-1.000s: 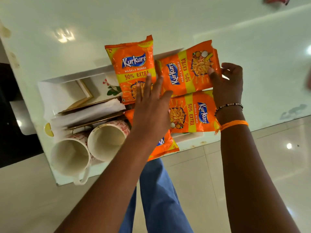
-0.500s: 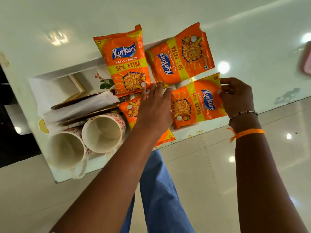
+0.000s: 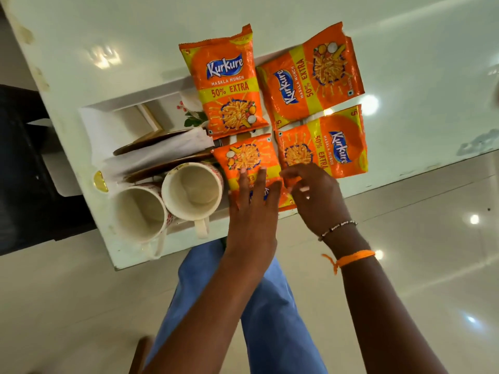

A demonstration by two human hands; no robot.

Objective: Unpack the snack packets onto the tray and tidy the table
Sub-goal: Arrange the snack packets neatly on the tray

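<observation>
Two mugs (image 3: 164, 203) lie on their sides at the tray's (image 3: 140, 99) left end. Left hand (image 3: 252, 209), fingers together, presses flat on near-left packet (image 3: 247, 157), likely to seat it. Right hand (image 3: 314, 197) fingers pinch that packet's corner, squaring it beside near-right packet (image 3: 324, 148). Four packets cover the tray's right end, on the bench (image 3: 405, 36).

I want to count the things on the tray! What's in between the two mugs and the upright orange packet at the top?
In the head view, brown plates wrapped in white paper lie between the mugs and that packet.
</observation>
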